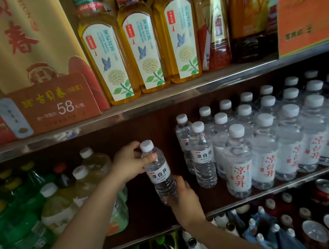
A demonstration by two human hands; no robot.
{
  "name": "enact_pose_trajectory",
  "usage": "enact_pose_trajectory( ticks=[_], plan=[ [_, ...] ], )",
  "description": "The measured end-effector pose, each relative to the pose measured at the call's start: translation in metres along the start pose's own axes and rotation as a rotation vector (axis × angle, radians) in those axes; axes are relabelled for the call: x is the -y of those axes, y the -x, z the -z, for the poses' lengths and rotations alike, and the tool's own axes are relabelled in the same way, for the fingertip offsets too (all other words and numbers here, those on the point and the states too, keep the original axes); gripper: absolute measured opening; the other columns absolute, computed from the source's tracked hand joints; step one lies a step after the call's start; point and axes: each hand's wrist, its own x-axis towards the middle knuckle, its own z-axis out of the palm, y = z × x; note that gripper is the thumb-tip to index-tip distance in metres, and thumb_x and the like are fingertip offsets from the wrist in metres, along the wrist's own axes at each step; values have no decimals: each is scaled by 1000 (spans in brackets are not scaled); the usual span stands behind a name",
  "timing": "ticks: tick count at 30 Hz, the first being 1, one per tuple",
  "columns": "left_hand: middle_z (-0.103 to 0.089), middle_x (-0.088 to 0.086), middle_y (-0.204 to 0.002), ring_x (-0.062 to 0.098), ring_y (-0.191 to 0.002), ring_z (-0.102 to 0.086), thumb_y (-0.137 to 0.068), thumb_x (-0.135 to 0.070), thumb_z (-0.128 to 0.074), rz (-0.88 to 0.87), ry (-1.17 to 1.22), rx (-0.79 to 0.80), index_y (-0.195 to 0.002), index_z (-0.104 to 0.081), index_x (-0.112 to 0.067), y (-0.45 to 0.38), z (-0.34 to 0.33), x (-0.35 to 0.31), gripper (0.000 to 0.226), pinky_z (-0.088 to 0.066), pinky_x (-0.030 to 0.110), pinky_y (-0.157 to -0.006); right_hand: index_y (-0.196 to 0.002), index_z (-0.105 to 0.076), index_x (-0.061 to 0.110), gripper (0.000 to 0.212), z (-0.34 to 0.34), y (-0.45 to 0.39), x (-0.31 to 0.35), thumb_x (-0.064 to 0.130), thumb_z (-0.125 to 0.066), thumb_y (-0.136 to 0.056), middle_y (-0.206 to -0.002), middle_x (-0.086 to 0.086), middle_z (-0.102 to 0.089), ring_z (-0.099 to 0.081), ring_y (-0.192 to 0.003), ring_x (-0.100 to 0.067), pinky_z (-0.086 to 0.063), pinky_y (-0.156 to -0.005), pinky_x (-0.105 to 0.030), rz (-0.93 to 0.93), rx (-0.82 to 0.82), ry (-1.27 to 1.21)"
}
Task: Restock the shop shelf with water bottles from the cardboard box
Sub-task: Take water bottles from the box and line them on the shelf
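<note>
L hand (129, 162): fingers curled round neck of clear plastic white-capped water bottle (159, 171)
R hand (184, 198): grips btm of bottle, just above shelf edge (246, 198)

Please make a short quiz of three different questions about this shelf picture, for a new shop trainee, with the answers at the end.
1. True or false: the small clear plastic water bottle with the white cap already stands on the dark middle shelf board.
2. Multiple choice: which hand holds this bottle near the cap? A) the left hand B) the right hand C) neither
3. Fill in: the tall bottles of yellow tea with butterfly labels stand on the shelf ____ the rows of clear water bottles with white caps.

Key
1. False: both hands hold it, tilted, above the board.
2. A
3. above
</note>
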Motion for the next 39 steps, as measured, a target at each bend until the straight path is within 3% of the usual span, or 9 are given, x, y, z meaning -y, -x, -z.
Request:
enact_pose_trajectory(
  ticks=[4, 11, 16, 20, 22, 26, 29, 35, 39],
  plan=[
    [-59, 3, -89, 13, -82, -62, -81, -14, -72, -66, 6, 57, -101, -57, -14, 15, -23, -7, 25, -56, 19, -58, -135, -37, 29, 56, 26, 25, -11, 15, -62, -87, -126, 0, -54, -57, -111, -21, -50, -89, -34, -17, -63, 27],
    [-59, 3, -95, 14, -86, -62, -80, -17, -75, -149, 21, 133, -93, -57, -24, 29, -64, -24, 23, -57, 24, -62, -139, -35, 23, 61, 60, 53, -31, 13, -63, -86, -129, -3, -55, -56, -114, -21, -50, -91, -34, -53, -168, 141],
    [-61, -4, -91, 15, -91, -63, -79, -18, -75, -213, 3, 120, -111, -62, -17, 31, -87, -37, 34, -59, 35, -74, -144, -36, 22, 64, 79, 61, -38, 17, -64, -87, -142, 0, -42, -44, -129, -19, -44, -101, -31, -79, -274, 215],
    [-64, -6, -89, 20, -94, -66, -76, -24, -78, -267, -64, 51, -107, -65, -18, 26, -99, -40, 35, -56, 46, -84, -141, -37, 16, 59, 88, 57, -38, 16, -62, -88, -135, -3, -45, -52, -120, -21, -49, -91, -31, -93, -301, 303],
    [-66, -2, -93, 20, -93, -66, -75, -26, -79, -278, -84, 16, -106, -67, -17, 24, -103, -42, 35, -57, 46, -83, -133, -37, 12, 48, 86, 51, -37, 18, -60, -90, -118, -6, -59, -61, -104, -24, -49, -77, -32, -146, -305, 327],
    [-69, -3, -97, 10, -92, -64, -77, -29, -77, -309, -160, -43, -106, -71, -15, 21, -106, -45, 32, -54, 28, -80, -126, -34, 10, 40, 80, 42, -36, 16, -56, -93, -87, -7, -67, -65, -77, -27, -42, -60, -32, -207, -321, 396],
    [-71, -3, -102, 4, -90, -60, -80, -33, -74, -353, -259, -60, -105, -72, -17, 22, -105, -48, 30, -42, 18, -75, -125, -30, 10, 42, 81, 44, -35, 21, -57, -94, -84, -8, -66, -65, -76, -27, -40, -60, -31, -193, -308, 389],
    [-72, -4, -100, 18, -95, -66, -76, -56, -65, -327, -427, -81, -105, -70, -29, 26, -104, -48, 39, -55, 34, -78, -125, -36, 12, 46, 85, 48, -34, 26, -62, -90, -87, -8, -68, -65, -80, -28, -50, -67, -38, -190, -315, 242],
    [-64, -6, -91, 17, -95, -63, -81, -42, -68, -222, -282, -12, -105, -70, -25, 32, -103, -50, 29, -49, 27, -78, -112, -38, 19, 37, 90, 59, -32, 28, -64, -88, -80, -4, -68, -64, -75, -22, -53, -68, -40, -185, -294, 139]
  ],
)
